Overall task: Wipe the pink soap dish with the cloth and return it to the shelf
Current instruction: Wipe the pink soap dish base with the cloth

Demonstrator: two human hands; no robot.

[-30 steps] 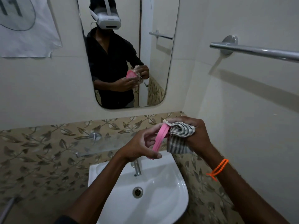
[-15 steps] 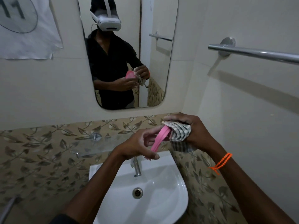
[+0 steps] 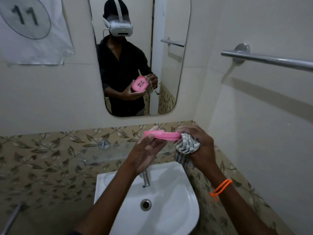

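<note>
Tilted flat now, one soap dish (image 3: 161, 135) lies left-right, left hand (image 3: 145, 152) gripping it, right hand (image 3: 199, 146) clutching one cloth (image 3: 187, 145).

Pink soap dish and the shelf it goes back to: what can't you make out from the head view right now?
- Pink soap dish: seen edge-on, so its inside faces away; only the mirror shows it, too small to judge clean.
- Right end of the dish: covered by the striped cloth bunched in the right hand.
- Glass shelf: transparent and blurred, its right part hidden behind the left hand.
</note>
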